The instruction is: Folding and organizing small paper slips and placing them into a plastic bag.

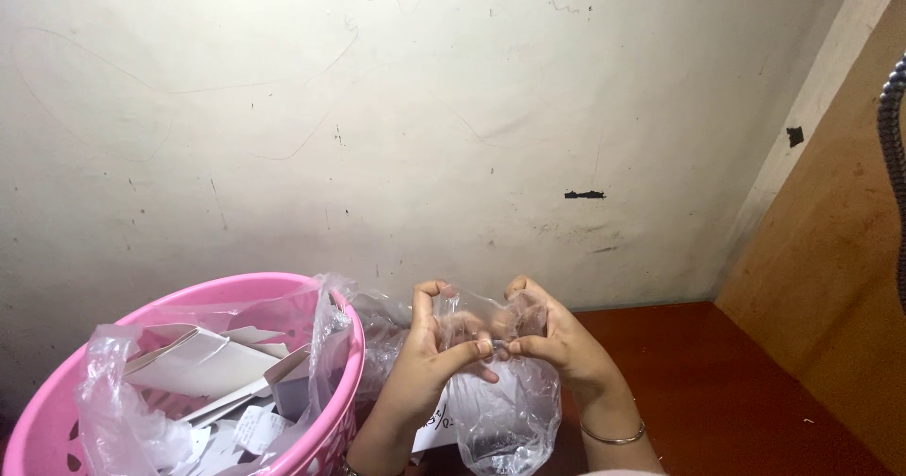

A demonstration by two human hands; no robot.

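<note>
- A pink basket (335, 410) stood at the far left. It was round, made of hard plastic, with small holes in its side.
- A thin clear liner (113, 400) sat inside the basket, all crinkled, and it spilled over the rim.
- White paper scraps (203, 367) and bits of folded card filled the basket. They looked flat and stiff.
- The left hand (429, 353) was just to the right of the basket. Its fingers (472, 351) were pinched shut on the top of a clear plastic bag (500, 415).
- The bag was soft, thin and shiny, full of wrinkles. Its top was bunched up between the two hands, and the rest hung straight down below them, so its long way ran up and down. Something dark showed at the bottom, too blurry to name.
- The right hand (557, 339) held the same bunched top from the other side. Its fingers were also pinched shut on the bag, touching the left fingertips. Both hands were equally near the bag.
- A thin bangle (613, 435) sat on the right wrist.
- The reddish-brown counter (717, 391) lay under the hands, smooth and flat.
- A scuffed pale wall (453, 108) stood behind, and a brown board (830, 268) stood at the far right.
</note>
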